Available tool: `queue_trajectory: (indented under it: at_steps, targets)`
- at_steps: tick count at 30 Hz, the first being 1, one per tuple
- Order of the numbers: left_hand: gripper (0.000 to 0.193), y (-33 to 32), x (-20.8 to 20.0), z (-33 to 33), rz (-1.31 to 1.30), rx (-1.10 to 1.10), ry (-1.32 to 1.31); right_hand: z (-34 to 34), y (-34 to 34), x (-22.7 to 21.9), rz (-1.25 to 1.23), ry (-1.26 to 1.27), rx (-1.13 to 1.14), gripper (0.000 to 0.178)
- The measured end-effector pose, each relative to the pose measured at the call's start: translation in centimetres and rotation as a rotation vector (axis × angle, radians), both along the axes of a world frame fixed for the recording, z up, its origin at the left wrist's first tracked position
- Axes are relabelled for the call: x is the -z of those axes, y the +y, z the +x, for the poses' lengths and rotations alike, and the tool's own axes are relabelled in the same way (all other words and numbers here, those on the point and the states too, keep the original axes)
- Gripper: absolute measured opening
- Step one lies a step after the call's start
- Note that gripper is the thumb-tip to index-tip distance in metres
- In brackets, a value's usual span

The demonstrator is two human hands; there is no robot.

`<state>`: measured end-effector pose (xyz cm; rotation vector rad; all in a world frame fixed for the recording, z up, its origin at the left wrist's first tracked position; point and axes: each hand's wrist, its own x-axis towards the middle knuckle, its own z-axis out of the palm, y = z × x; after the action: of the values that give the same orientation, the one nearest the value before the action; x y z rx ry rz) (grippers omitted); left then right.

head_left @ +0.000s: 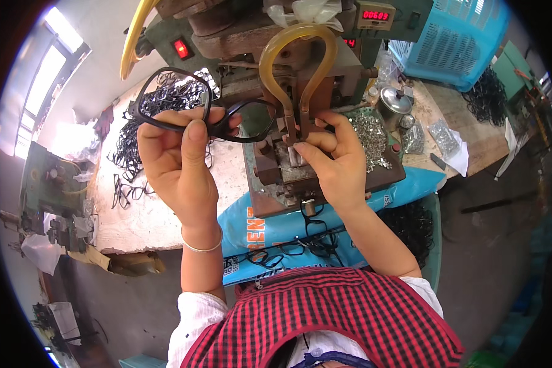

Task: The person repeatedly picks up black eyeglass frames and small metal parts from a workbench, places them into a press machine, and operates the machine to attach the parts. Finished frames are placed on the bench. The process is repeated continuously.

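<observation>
We record: 1 black glasses frame [218, 130], raised beside the machine [348, 62], pinched by the left hand [181, 153]; 1 right hand [337, 161] at the machine, fingers bent, grip we cannot tell.

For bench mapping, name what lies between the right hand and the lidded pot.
Head view: a heap of small shiny pieces lies between the right hand and the pot.

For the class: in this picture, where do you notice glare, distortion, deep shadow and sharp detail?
Head view: glare whitens the windows at far left, which lean with the fisheye distortion; head view: the corners fall to black, and the floor at right is dim; head view: the left hand and black glasses frame look fairly sharp.
</observation>
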<state>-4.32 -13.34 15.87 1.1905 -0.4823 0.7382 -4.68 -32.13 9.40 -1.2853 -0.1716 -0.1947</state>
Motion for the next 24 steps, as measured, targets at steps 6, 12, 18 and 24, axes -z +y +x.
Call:
queue_trajectory:
  at_steps: [6,12,18,24]
  targets:
    - [0.013,-0.2,1.9,-3.1,0.539,0.057,-0.15,-1.3,-3.2,-1.5,-0.574,-0.23,0.083,0.049]
    - [0.024,-2.5,5.0,-1.9,1.066,-0.104,-0.652,1.6,-12.5,8.9,-1.32,-0.215,0.623,0.023]
    - [0.022,-2.9,4.9,-2.3,1.073,-0.142,-0.67,4.5,-10.3,8.0,-1.253,-0.297,0.605,0.011]
    - [0.025,-3.0,4.5,-2.3,1.093,-0.078,-0.62,8.1,-8.1,8.2,-1.5,-0.359,0.636,0.006]
